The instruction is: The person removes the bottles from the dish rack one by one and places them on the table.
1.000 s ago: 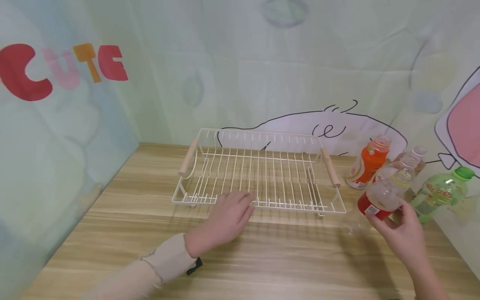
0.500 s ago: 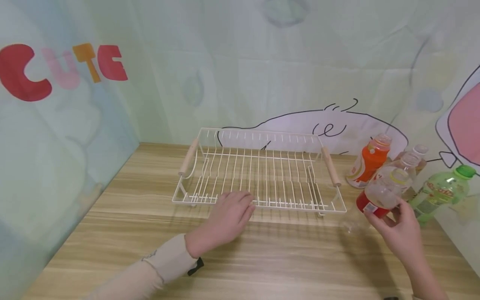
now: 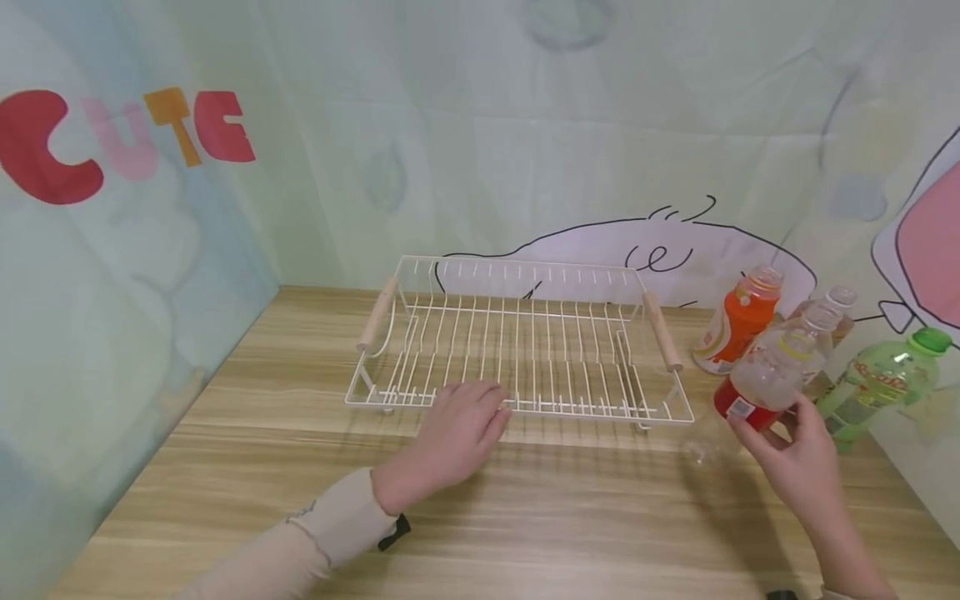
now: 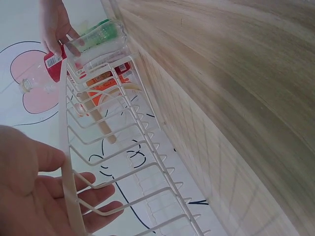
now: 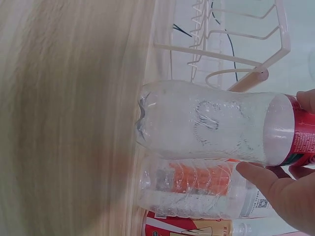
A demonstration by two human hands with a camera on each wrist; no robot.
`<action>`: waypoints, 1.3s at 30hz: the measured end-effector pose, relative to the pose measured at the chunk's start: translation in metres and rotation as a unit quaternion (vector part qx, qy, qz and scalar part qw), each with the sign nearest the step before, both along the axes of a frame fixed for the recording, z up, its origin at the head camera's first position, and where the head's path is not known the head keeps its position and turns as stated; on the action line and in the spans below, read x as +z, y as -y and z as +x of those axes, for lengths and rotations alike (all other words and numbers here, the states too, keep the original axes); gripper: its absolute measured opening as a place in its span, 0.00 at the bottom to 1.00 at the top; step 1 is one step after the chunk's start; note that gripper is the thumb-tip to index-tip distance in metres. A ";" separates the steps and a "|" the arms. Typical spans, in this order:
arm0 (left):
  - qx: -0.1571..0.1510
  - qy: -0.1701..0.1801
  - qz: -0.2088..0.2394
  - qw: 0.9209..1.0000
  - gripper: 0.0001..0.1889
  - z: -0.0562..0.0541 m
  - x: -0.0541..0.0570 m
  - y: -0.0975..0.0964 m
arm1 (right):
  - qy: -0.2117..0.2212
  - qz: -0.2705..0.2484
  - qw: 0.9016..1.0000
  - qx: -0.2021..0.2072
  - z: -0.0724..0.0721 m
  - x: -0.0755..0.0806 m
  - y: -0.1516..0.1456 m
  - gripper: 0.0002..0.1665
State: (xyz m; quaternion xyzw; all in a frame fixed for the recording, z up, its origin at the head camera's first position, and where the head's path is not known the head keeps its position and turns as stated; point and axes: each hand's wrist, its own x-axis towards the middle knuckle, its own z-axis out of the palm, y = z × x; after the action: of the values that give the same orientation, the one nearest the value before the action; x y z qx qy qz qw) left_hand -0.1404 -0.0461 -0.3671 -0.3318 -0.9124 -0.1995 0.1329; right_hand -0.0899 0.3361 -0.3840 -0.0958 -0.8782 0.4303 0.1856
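Note:
My right hand [image 3: 798,467] grips a clear plastic bottle [image 3: 768,379] around its red label [image 5: 302,135], with the thumb on one side and fingers on the other. The bottle is upright, and its uncapped neck shows in the left wrist view. Its base is at or close to the tabletop; I cannot tell if it touches. My left hand [image 3: 457,433] holds the front rail of a white wire dish rack [image 3: 517,358]. In the left wrist view, the thumb lies against the rail [image 4: 64,113] and the fingers reach past it.
Behind the held bottle stand an orange-labelled bottle [image 3: 742,321], a clear ribbed bottle [image 5: 197,189] and a green-capped bottle [image 3: 881,387]. Another clear bottle neck [image 3: 842,297] rises at the back. Printed cloth walls [image 3: 487,150] border the wooden table [image 3: 555,517].
The right hand and its bottle have shifted very slightly left. My left hand keeps its place on the rack, which has not moved.

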 end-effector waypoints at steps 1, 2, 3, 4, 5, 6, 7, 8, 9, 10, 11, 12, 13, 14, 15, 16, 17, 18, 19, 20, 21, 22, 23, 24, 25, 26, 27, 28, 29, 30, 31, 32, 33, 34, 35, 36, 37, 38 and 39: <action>0.000 -0.001 0.000 1.000 0.16 0.000 0.000 0.000 | 0.002 0.000 1.000 -0.001 0.000 0.000 0.000 0.43; -0.001 -0.001 0.001 1.000 0.16 0.000 0.000 0.000 | 0.003 0.000 1.000 -0.002 0.000 -0.001 0.000 0.43; -0.001 -0.001 0.002 1.000 0.17 0.000 -0.001 -0.001 | 0.004 -0.002 1.000 -0.002 0.000 -0.001 0.000 0.43; -0.003 -0.001 0.002 1.000 0.16 -0.001 -0.001 -0.001 | 0.005 -0.002 1.000 -0.004 0.000 -0.001 0.000 0.43; -0.003 -0.001 0.003 1.000 0.16 -0.001 -0.001 -0.001 | 0.005 -0.003 1.000 -0.006 0.001 -0.002 0.000 0.43; -0.004 -0.001 0.002 1.000 0.16 0.000 -0.001 -0.001 | 0.007 -0.004 1.000 -0.007 0.001 -0.003 0.000 0.44; -0.004 -0.001 0.002 1.000 0.17 0.000 -0.001 -0.001 | 0.008 -0.006 1.000 -0.008 0.001 -0.003 0.000 0.44; -0.005 0.001 0.003 1.000 0.17 0.000 -0.001 -0.001 | 0.009 -0.007 1.000 -0.009 0.002 -0.004 0.000 0.44; -0.004 0.003 0.003 1.000 0.17 0.000 0.000 -0.001 | 0.011 -0.007 1.000 -0.009 0.002 -0.004 0.000 0.44; -0.004 0.005 0.003 1.000 0.17 0.001 0.000 -0.001 | 0.011 -0.006 1.000 -0.010 0.003 -0.004 0.000 0.44; -0.004 0.005 0.004 1.000 0.17 0.001 0.001 -0.002 | 0.010 -0.005 1.000 -0.010 0.003 -0.004 0.000 0.45; -0.004 0.006 0.005 1.000 0.17 0.001 0.001 -0.002 | 0.009 -0.005 1.000 -0.009 0.003 -0.004 0.000 0.45; -0.005 0.007 0.007 1.000 0.17 0.001 0.001 -0.002 | 0.007 -0.006 1.000 -0.011 0.004 -0.004 0.000 0.45; -0.006 0.008 0.008 1.000 0.17 0.001 0.001 -0.002 | 0.003 -0.006 1.000 -0.011 0.004 -0.003 -0.001 0.45; -0.006 0.008 0.010 1.000 0.17 0.001 0.001 -0.002 | -0.002 -0.007 1.000 -0.013 0.004 -0.003 -0.001 0.45; -0.005 0.008 0.010 1.000 0.17 0.001 0.001 -0.002 | -0.007 -0.008 1.000 -0.014 0.005 -0.002 -0.002 0.45; -0.005 0.008 0.010 1.000 0.17 0.001 0.002 -0.002 | -0.011 -0.007 1.000 -0.016 0.005 -0.001 -0.003 0.46; -0.005 0.010 0.010 1.000 0.17 0.001 0.002 -0.003 | -0.014 -0.005 1.000 -0.017 0.006 0.000 -0.003 0.46; -0.003 0.010 0.008 1.000 0.17 0.001 0.002 -0.003 | -0.015 -0.001 1.000 -0.019 0.006 0.001 -0.004 0.47; -0.001 0.011 0.006 1.000 0.17 0.001 0.003 -0.003 | -0.015 0.001 1.000 -0.020 0.007 0.003 -0.005 0.48; 0.000 0.012 0.006 1.000 0.17 0.002 0.003 -0.003 | -0.012 0.002 1.000 -0.023 0.008 0.005 -0.006 0.50; 0.000 0.014 0.004 1.000 0.17 0.002 0.003 -0.003 | -0.010 0.008 1.000 -0.025 0.009 0.007 -0.007 0.50; 0.001 0.015 0.003 1.000 0.17 0.002 0.004 -0.003 | -0.008 0.013 1.000 -0.027 0.010 0.010 -0.009 0.51; 0.001 0.017 0.003 1.000 0.18 0.001 0.004 -0.003 | -0.003 0.015 0.999 -0.030 0.010 0.013 -0.010 0.52; 0.001 0.019 0.001 1.000 0.18 0.001 0.004 -0.003 | -0.003 0.015 0.999 -0.032 0.011 0.016 -0.011 0.53; 0.000 0.022 0.001 1.000 0.18 0.001 0.004 -0.003 | -0.004 0.015 0.999 -0.034 0.011 0.019 -0.012 0.54; -0.003 0.024 0.003 1.000 0.18 0.000 0.005 -0.003 | -0.008 0.018 0.999 -0.036 0.011 0.023 -0.013 0.53; -0.006 0.025 0.003 1.000 0.18 0.000 0.005 -0.003 | -0.015 0.022 0.999 -0.038 0.011 0.027 -0.013 0.53; -0.010 0.024 0.004 1.000 0.18 -0.001 0.006 -0.003 | -0.021 0.022 0.999 -0.039 0.011 0.031 -0.013 0.53; -0.014 0.022 0.005 1.000 0.18 -0.002 0.006 -0.002 | -0.030 0.024 0.998 -0.039 0.011 0.036 -0.013 0.53; -0.018 0.020 0.004 1.000 0.18 -0.003 0.008 -0.002 | -0.044 0.026 0.998 -0.040 0.012 0.040 -0.012 0.52; -0.023 0.018 0.004 1.000 0.18 -0.003 0.009 -0.002 | -0.054 0.028 0.997 -0.043 0.012 0.045 -0.011 0.52; -0.026 0.017 0.001 1.000 0.18 -0.004 0.010 -0.002 | -0.064 0.033 0.996 -0.047 0.012 0.051 -0.009 0.51; -0.027 0.020 -0.003 0.999 0.19 -0.005 0.012 -0.001 | -0.074 0.036 0.995 -0.052 0.012 0.057 -0.007 0.51; -0.027 0.026 -0.005 0.999 0.19 -0.005 0.014 -0.001 | -0.085 0.040 0.994 -0.055 0.013 0.063 -0.006 0.51; -0.026 0.034 -0.007 0.999 0.20 -0.006 0.016 -0.001 | -0.097 0.043 0.993 -0.058 0.013 0.069 -0.004 0.50; -0.024 0.043 -0.009 0.999 0.21 -0.007 0.018 -0.001 | -0.111 0.046 0.991 -0.059 0.013 0.075 -0.003 0.50; -0.021 0.048 -0.011 0.999 0.22 -0.008 0.020 -0.001 | -0.122 0.054 0.989 -0.058 0.013 0.081 -0.002 0.50; -0.017 0.051 -0.012 0.998 0.23 -0.009 0.023 -0.001 | -0.136 0.063 0.987 -0.053 0.013 0.087 0.000 0.49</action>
State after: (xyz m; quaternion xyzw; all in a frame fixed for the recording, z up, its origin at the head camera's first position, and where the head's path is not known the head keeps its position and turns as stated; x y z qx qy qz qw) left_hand -0.1497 -0.0453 -0.3442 -0.3385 -0.9144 -0.2076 0.0783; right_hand -0.0770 0.3360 -0.2968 -0.0711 -0.8639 0.3723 0.3316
